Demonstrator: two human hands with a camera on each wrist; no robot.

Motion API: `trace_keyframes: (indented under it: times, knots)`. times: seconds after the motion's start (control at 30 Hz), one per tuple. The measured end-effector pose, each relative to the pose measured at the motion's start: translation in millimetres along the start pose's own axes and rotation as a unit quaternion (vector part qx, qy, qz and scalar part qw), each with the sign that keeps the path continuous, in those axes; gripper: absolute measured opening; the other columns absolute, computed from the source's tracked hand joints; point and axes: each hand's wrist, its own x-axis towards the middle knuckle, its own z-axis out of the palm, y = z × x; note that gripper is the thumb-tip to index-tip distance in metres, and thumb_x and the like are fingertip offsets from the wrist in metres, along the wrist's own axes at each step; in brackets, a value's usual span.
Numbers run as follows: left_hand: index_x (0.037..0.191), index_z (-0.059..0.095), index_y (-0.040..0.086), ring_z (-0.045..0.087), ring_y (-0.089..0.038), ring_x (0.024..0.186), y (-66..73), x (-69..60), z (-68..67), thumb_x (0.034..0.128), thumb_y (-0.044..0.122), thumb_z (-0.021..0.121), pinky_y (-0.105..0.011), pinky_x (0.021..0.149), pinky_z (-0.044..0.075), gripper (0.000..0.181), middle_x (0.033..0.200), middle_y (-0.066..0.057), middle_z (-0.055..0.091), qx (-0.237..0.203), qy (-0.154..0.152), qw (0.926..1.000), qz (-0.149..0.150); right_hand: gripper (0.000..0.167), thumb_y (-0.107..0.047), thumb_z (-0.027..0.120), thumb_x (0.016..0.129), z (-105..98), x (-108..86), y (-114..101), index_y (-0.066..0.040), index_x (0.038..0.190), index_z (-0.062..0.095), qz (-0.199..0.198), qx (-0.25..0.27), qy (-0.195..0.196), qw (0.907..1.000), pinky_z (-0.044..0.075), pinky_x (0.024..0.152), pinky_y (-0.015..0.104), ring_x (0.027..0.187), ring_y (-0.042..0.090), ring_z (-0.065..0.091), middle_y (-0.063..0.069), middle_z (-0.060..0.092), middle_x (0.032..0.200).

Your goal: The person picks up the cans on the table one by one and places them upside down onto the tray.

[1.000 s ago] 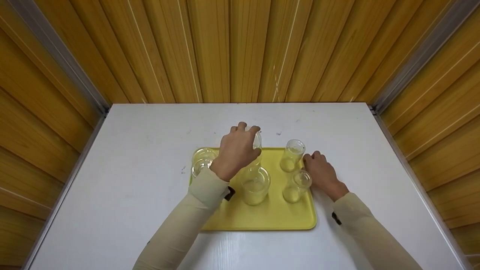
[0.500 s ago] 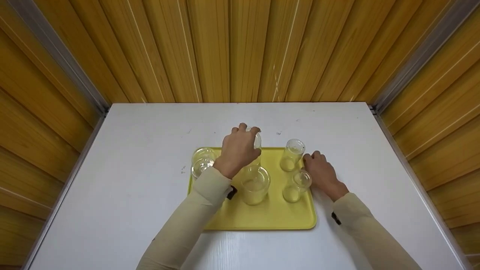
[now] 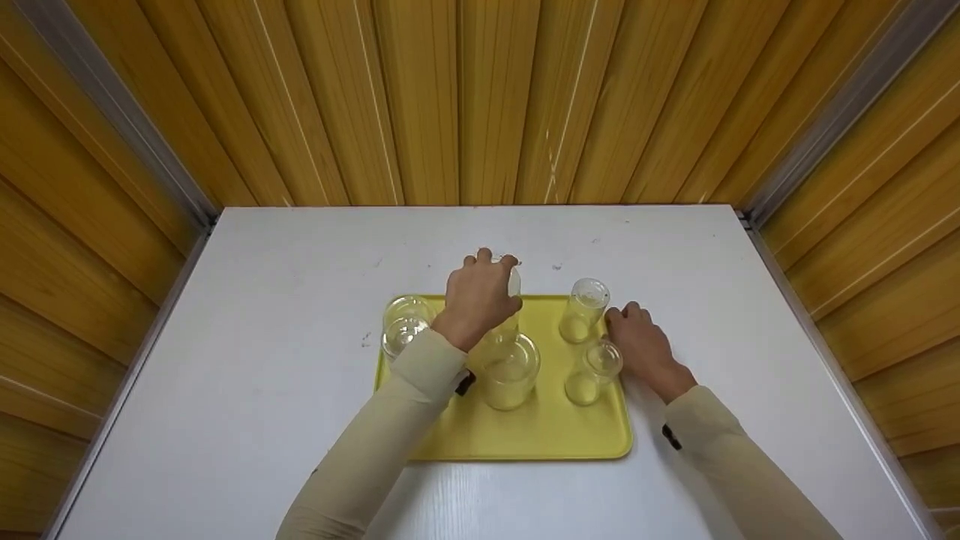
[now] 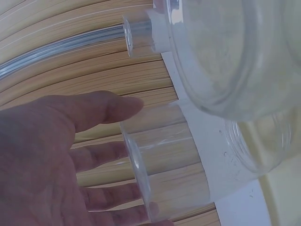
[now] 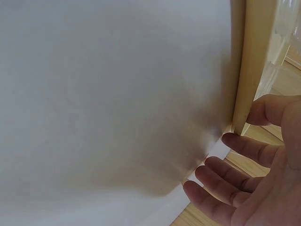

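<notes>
A yellow tray (image 3: 525,444) bears several clear drinking glasses. At its back middle my left hand (image 3: 478,300) reaches over a clear glass (image 4: 169,155) and holds it by its top end, thumb on one side and fingers on the other. A wider clear glass (image 3: 510,375) stands just in front of that one. By the tray's right edge is my right hand (image 3: 645,349); in the right wrist view its thumb and index finger pinch the tray's rim (image 5: 254,56), while the other fingers lie near the white table.
Two narrow glasses, one at the back (image 3: 583,315) and one nearer (image 3: 592,375), stand along the tray's right side. More glassware (image 3: 405,334) is at the left, partly behind my left arm. The white table (image 3: 262,337) meets wood-patterned walls (image 3: 480,105).
My left forearm has shifted slightly to the right, and the left hand has moved a little toward me with its glass. The right hand and tray look practically still.
</notes>
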Motion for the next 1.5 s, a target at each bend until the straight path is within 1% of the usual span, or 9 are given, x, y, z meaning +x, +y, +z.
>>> trace_keyframes:
  times: [0.2, 0.5, 0.83, 1.2, 1.5]
  knots:
    - [0.145, 0.066, 0.018, 0.066, -0.035, 0.115, 1.5, 4.1, 1.4, 0.0933, 0.033, 0.079, -0.046, 0.079, 0.062, 0.056, 0.135, -0.018, 0.065, 0.005, -0.006, 1.0, -0.005, 0.026, -0.011, 0.061, 0.104, 0.4, 0.2, 0.9, 0.007, 0.122, 0.061, 0.005, -0.001, -0.005, 1.0, 0.055, 0.07, 0.057, 0.096, 0.041, 0.054, 0.024, 0.051, 0.107]
    - [0.145, 0.066, 0.016, 0.067, -0.035, 0.112, 3.1, 9.9, 2.6, 0.0932, 0.034, 0.08, -0.047, 0.08, 0.062, 0.057, 0.133, -0.018, 0.066, 0.004, -0.015, 0.9999, -0.004, 0.029, -0.014, 0.06, 0.106, 1.8, -0.6, 0.2, 0.007, 0.126, 0.06, 0.01, 0.004, -0.011, 0.9999, 0.054, 0.072, 0.057, 0.096, 0.04, 0.053, 0.024, 0.051, 0.109]
    - [0.146, 0.065, 0.016, 0.066, -0.034, 0.112, 5.6, 15.0, 4.7, 0.0931, 0.037, 0.081, -0.046, 0.081, 0.061, 0.059, 0.133, -0.017, 0.065, 0.006, -0.024, 0.9997, -0.004, 0.026, -0.009, 0.058, 0.106, 0.9, -1.2, -0.7, 0.008, 0.125, 0.061, 0.006, 0.001, -0.002, 1.0, 0.053, 0.071, 0.058, 0.096, 0.042, 0.054, 0.024, 0.051, 0.107]
    - [0.146, 0.066, 0.016, 0.067, -0.034, 0.112, 5.6, 17.4, 7.8, 0.0942, 0.034, 0.079, -0.047, 0.082, 0.062, 0.056, 0.131, -0.017, 0.066, 0.006, -0.033, 0.9994, -0.001, 0.023, -0.012, 0.06, 0.106, -1.2, -2.7, -1.0, 0.007, 0.119, 0.061, 0.004, 0.005, -0.002, 1.0, 0.053, 0.068, 0.057, 0.093, 0.04, 0.053, 0.023, 0.05, 0.104]
    - [0.145, 0.067, 0.017, 0.067, -0.035, 0.114, 6.9, 19.1, 8.9, 0.0938, 0.035, 0.08, -0.049, 0.083, 0.061, 0.056, 0.129, -0.017, 0.067, 0.01, -0.036, 0.9993, -0.003, 0.024, -0.012, 0.06, 0.106, -2.6, -2.0, -2.0, 0.007, 0.121, 0.062, 0.006, 0.011, -0.004, 0.9999, 0.053, 0.069, 0.057, 0.093, 0.04, 0.052, 0.022, 0.051, 0.105]
